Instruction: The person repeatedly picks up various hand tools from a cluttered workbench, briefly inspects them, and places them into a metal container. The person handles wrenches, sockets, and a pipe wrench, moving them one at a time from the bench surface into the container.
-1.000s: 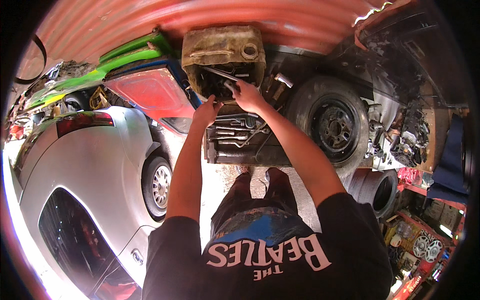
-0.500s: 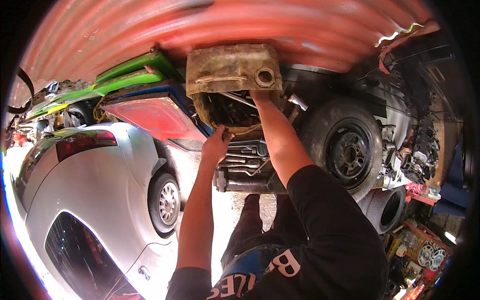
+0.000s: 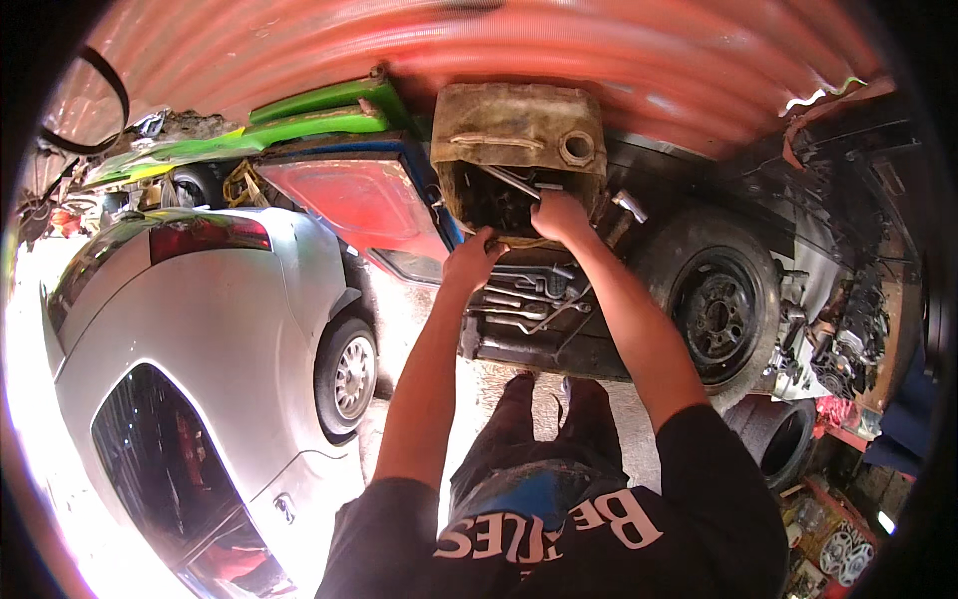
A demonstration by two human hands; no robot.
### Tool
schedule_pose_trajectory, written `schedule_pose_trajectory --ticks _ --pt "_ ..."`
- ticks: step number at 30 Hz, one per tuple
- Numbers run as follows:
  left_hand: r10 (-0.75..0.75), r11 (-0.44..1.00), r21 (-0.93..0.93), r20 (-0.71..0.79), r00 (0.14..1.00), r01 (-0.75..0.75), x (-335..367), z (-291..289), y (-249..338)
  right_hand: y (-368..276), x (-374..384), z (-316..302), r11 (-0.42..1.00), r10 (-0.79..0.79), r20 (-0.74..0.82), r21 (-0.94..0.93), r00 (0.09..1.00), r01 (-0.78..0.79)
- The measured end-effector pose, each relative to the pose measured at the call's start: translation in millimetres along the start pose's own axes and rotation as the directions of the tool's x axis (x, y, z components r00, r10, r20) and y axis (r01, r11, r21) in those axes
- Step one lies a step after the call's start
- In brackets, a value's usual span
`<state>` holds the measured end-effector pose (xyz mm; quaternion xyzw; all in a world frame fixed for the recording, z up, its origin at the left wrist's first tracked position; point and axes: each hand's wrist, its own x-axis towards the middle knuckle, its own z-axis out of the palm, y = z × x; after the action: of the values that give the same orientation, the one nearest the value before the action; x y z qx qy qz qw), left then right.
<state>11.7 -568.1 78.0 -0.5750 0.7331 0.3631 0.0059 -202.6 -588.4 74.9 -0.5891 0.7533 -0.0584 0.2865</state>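
Observation:
A grimy, brownish plastic jerrycan (image 3: 504, 122) with one side cut away lies on the bench, its opening facing me. Dark metal tools fill its shadowed inside, and a shiny metal bar (image 3: 511, 181) slants across the opening. My left hand (image 3: 470, 263) grips the lower left rim, fingers bent over the edge. At the right part of the opening, my right hand (image 3: 561, 216) is closed, with a small metal end showing just above its fingers; the thing's kind cannot be made out.
Several wrenches (image 3: 517, 321) lie on the dark bench below the jerrycan. A wheel with a black rim (image 3: 717, 311) stands to the right, beside a chrome metal piece (image 3: 629, 206). On the left are a red panel (image 3: 344, 205) and a silver car (image 3: 220, 309). Corrugated red sheeting (image 3: 659, 60) rises behind.
My right hand has drawn back from deep inside the jerrycan to its opening, and a small metal end now shows at its fingers. My left hand stays at the rim. The view has shifted.

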Motion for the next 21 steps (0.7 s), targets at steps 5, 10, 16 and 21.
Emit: schedule_pose_trajectory --ticks 5,10,16,21 --pt "0.059 0.954 -0.274 -0.228 0.972 -0.123 -46.9 29.2 23.6 3.5 -139.8 10.1 0.852 -0.329 -0.513 0.201 0.793 0.484" --pt "0.282 0.848 -0.381 -0.264 0.923 -0.368 -94.5 88.5 50.1 48.4 -177.7 79.6 0.190 -0.053 0.037 0.981 0.998 -0.026" --pt "0.293 0.914 -0.220 -0.224 0.930 -0.341 -96.9 71.4 97.6 39.1 -186.3 73.4 -0.441 -0.025 0.215 0.874 0.976 -0.204" --pt "0.480 0.876 0.124 -0.291 0.827 -0.465 -65.7 45.9 91.7 51.7 -170.0 48.6 -0.466 0.035 0.257 0.859 0.966 -0.211"
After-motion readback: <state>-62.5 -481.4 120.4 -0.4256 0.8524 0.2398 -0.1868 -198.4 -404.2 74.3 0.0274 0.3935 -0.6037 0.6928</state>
